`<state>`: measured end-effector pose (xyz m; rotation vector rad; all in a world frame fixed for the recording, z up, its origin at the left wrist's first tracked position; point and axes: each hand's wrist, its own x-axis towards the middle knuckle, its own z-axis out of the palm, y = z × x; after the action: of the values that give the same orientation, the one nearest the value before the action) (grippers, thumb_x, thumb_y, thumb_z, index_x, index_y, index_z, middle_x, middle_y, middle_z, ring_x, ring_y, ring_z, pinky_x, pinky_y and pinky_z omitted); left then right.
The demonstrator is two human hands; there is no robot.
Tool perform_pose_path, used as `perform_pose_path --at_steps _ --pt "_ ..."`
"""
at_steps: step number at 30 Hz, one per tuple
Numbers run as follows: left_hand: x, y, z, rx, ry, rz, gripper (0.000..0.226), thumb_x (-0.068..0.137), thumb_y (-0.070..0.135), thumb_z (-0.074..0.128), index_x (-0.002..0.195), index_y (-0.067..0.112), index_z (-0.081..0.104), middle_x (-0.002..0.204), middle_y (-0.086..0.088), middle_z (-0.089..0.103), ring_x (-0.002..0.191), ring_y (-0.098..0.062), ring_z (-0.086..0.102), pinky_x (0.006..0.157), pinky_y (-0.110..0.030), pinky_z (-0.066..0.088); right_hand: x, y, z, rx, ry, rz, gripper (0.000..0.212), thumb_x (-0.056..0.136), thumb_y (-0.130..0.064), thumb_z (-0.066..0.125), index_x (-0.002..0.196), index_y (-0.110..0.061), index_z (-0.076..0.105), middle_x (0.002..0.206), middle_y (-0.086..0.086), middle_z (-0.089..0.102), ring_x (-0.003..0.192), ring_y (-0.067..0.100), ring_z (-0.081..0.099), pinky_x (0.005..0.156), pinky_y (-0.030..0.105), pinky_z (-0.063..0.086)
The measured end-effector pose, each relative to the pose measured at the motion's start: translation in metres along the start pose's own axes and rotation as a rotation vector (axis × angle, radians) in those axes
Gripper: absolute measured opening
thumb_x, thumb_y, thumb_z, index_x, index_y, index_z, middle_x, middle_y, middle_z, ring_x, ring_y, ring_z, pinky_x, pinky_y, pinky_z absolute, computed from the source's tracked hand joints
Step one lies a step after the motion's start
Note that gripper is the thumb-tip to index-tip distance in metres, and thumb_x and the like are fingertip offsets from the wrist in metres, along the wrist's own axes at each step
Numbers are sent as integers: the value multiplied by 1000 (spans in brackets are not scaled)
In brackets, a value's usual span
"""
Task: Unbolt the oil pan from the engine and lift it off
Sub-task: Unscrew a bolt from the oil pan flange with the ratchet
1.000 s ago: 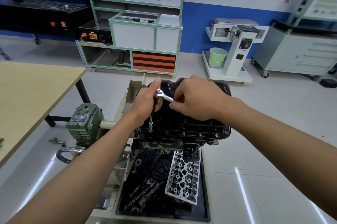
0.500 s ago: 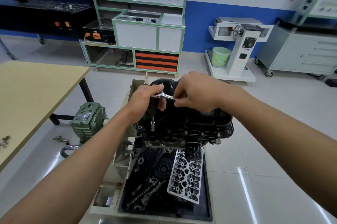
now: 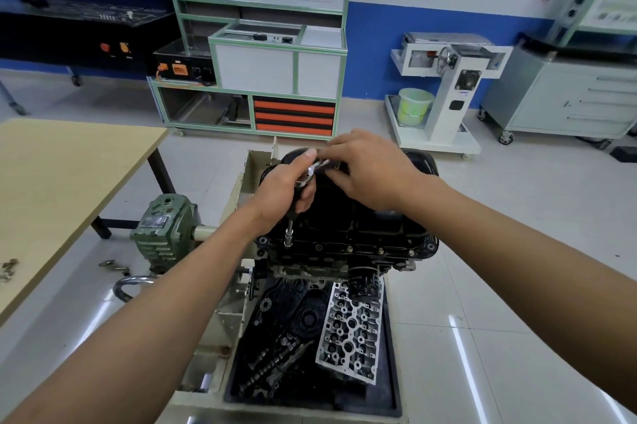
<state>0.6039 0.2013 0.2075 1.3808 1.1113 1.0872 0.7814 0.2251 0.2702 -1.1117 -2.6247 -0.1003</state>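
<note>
One chrome ratchet (image 3: 310,175), glossy black pan (image 3: 339,216)

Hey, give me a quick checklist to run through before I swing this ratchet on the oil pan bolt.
1. The socket stands upright on the near-left rim bolt: ok, though the bolt head is hidden.
2. The left hand grips the extension under the ratchet head: ok.
3. The right hand holds the ratchet handle: ok.
4. The near-rim bolts are out: not ok, several still sit in the oil pan rim.
5. The far-side bolts are out: cannot tell, hidden behind the pan.
</note>
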Motion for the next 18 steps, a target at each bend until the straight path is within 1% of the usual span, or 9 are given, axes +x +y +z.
perform_pose_path --at_steps 2,4,7,9,11,13,14,16,18 --pt "1 -1 1 -23 56 -5 65 94 64 40 45 21 48 48 -1 45 47 -16 42 52 -20 41 -9 -2 -8 -60 -43 33 22 93 -37 57 108 -28 69 103 -3 67 101 24 58 74 36 49" --pt "3 -3 2 -25 91 -8 66 92 66 41 45 21 49 48 -2 46 46 -16 43 51 -21 40 -18 -10 -16 -98 -96 67 20 91 -44 57 98 -28 68 92 0 64 92 27 59 66 33 41" --pt "5 -3 7 -25 153 -7 66 83 74 44 43 22 52 48 -4 50 47 -17 45 54 -26 40 -28 -31 -26 -48 -194 112 28 88 -50 61 82 -24 66 80 -1 58 79 25 58 61 31 39" --pt "6 -4 10 -53 207 -6 62 79 74 48 45 23 55 53 -6 53 54 -21 49 61 -32 39 -30 -46 -28 23 -230 116 34 87 -51 63 71 -21 59 71 -4 57 73 22 59 57 31 40" --pt "6 -5 12 -130 252 -28 57 81 70 51 49 24 59 59 -5 55 63 -23 51 68 -36 40 -31 -60 -26 76 -228 115 41 87 -52 63 63 -23 46 65 -6 51 67 19 56 56 30 37" --pt "5 -6 12 -181 268 -39 57 84 66 50 47 24 56 55 0 53 61 -23 50 68 -37 40 -30 -67 -24 100 -212 113 45 87 -53 64 61 -24 43 63 -5 49 60 15 51 59 30 38" --pt "4 -6 10 -181 266 -30 58 86 65 50 45 24 54 52 2 50 57 -21 48 66 -37 38 -29 -67 -25 119 -214 114 43 87 -52 65 61 -23 47 63 -4 52 59 14 51 60 30 41" --pt "1 -6 6 -154 255 -2 59 87 65 49 45 23 51 51 0 48 53 -18 44 64 -37 35 -28 -63 -29 178 -261 131 36 86 -50 69 67 -19 65 65 -2 63 62 16 59 62 33 51" --pt "-1 -5 1 -105 238 28 59 83 67 51 47 20 54 51 -4 51 55 -19 48 66 -37 37 -27 -54 -35 222 -325 151 30 87 -45 70 74 -18 75 65 -2 69 65 15 64 65 33 55"
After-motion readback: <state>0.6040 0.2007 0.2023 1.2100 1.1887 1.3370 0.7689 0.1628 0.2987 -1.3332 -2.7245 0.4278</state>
